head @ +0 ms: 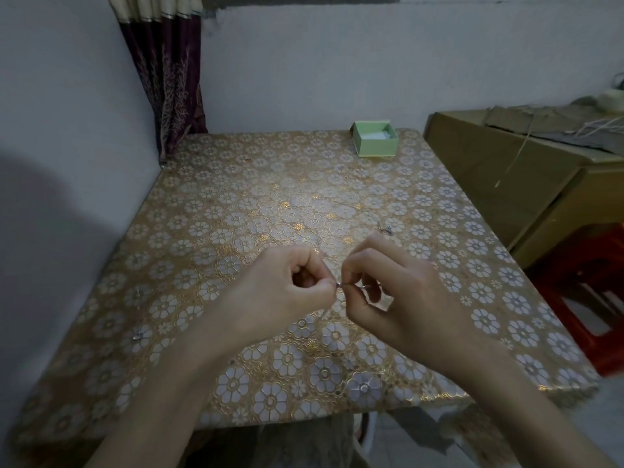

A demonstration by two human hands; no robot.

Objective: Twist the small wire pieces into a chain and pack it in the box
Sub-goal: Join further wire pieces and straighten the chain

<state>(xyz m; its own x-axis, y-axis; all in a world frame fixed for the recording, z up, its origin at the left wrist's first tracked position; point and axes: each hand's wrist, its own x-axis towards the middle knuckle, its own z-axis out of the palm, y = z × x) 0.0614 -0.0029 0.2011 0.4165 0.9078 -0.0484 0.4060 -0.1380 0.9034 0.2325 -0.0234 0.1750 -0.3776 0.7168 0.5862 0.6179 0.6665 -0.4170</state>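
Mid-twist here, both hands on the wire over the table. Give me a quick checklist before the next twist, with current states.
1. Left hand pinches the wire piece: ok.
2. Right hand pinches its other side: ok.
3. Link closed at the joint: cannot tell, too small.
4. Green box open at the table's far edge: ok.
5. Spare wire bits within view, one near the right hand, one at the left: ok.

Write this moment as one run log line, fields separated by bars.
step: twisting | left hand: pinches wire piece | right hand: pinches same piece | green box: open, far table edge
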